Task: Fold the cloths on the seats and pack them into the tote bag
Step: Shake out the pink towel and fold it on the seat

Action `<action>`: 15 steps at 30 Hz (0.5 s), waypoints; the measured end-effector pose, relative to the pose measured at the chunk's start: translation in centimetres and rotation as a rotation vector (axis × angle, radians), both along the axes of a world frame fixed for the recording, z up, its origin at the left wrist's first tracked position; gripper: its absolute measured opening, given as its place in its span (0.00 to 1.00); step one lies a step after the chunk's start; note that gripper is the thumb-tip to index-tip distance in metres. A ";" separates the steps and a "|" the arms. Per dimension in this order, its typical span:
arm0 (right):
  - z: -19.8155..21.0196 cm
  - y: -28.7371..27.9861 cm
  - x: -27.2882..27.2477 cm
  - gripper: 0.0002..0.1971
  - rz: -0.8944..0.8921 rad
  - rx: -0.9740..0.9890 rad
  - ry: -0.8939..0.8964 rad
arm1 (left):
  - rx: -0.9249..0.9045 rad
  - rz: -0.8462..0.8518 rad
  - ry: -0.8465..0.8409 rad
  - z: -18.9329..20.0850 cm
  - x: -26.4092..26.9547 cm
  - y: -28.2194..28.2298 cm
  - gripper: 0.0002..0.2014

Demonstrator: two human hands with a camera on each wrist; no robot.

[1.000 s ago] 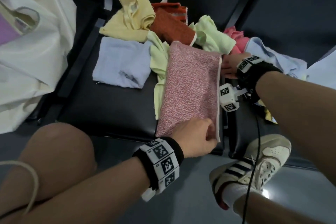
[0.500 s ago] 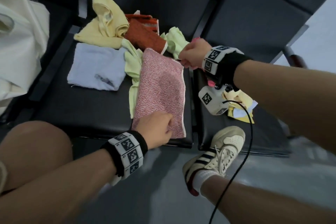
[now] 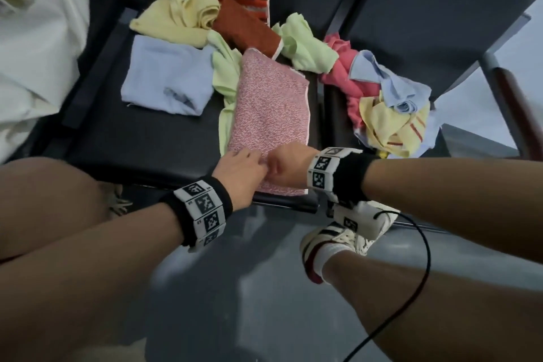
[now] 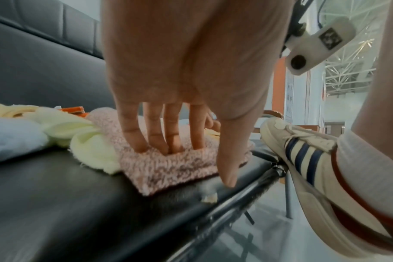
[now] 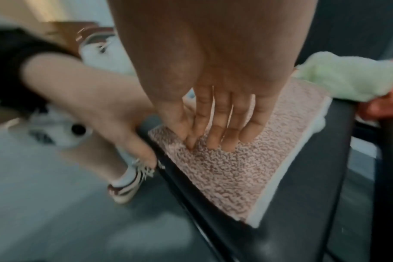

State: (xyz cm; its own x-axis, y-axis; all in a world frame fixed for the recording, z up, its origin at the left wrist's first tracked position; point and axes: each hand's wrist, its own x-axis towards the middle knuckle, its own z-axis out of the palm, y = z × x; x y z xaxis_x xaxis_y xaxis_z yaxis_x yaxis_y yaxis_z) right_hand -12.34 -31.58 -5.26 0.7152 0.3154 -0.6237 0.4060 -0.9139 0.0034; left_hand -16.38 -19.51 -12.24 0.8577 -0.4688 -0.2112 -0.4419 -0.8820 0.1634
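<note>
a: where's the pink speckled cloth (image 3: 270, 114)?
b: flat on the black seat (image 3: 141, 141), near edge at the seat's front. light green cloth (image 3: 226, 73) touching its left side.

a: hands?
b: both on the near end, side by side. left hand (image 3: 238, 169) fingers (image 4: 132, 134) straight and slightly spread, tips pressing in, thumb off the edge. right hand (image 3: 286, 167) fingers (image 5: 224, 127) straight and close together, flat on it.

a: tote bag (image 3: 35, 47)?
b: cream, far left.

Bare black seat cushion (image 3: 123, 150) left of folded pink speckled towel (image 3: 270, 109): passable. Far edge crowded by crumpled pale green cloth (image 3: 308, 47); seat gap rightward apparently free.
</note>
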 end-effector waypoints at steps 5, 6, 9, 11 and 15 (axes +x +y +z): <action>-2.0 0.8 0.6 0.15 0.158 -0.082 -0.080 | -0.009 0.005 -0.011 -0.9 0.5 0.5 0.20; -2.4 0.8 0.7 0.16 0.162 -0.094 -0.087 | -0.020 0.008 -0.009 -1.0 0.7 0.6 0.19; -3.0 0.5 0.8 0.20 0.211 -0.124 -0.094 | -0.049 0.020 -0.014 -1.2 1.0 1.0 0.13; -3.2 0.3 0.6 0.23 0.254 -0.134 -0.086 | -0.111 0.053 -0.016 -1.3 1.2 1.2 0.10; -3.6 -0.2 0.3 0.17 0.247 -0.117 -0.125 | -0.207 0.122 -0.018 -1.1 1.1 1.4 0.07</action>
State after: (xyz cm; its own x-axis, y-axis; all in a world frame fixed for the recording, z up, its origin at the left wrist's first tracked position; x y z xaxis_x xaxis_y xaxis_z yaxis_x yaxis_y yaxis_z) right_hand -12.09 -31.76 -8.83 0.6996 0.4202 -0.5779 0.6054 -0.7782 0.1670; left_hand -15.24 -18.06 -13.30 0.9134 -0.3933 -0.1052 -0.3387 -0.8774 0.3397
